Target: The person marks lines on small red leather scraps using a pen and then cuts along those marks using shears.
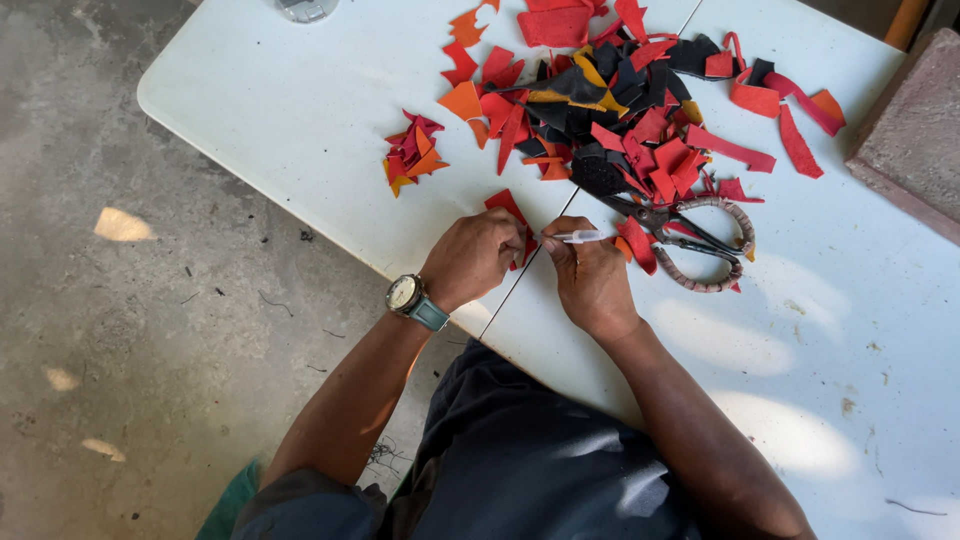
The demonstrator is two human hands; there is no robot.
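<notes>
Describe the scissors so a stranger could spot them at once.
Start at the white table and the big heap of scraps. At the heap's near edge, just past the right hand, lie the scissors. Unlike the flat scraps, they have dark blades and cord-wrapped loop handles.

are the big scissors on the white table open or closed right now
Closed, or nearly: the large wrapped-handle scissors lie flat with blades together, pointing into the red and black scrap pile.

the left hand [472, 255] is covering most of a red scrap [508, 208], and the right hand [590, 278] is hiding all but the clear end of a pen [580, 237]. the top edge is cutting off a round clear object [305, 9] and the scrap pile [620, 100], while the table [300, 100] is running out past the right and bottom edges.
</notes>
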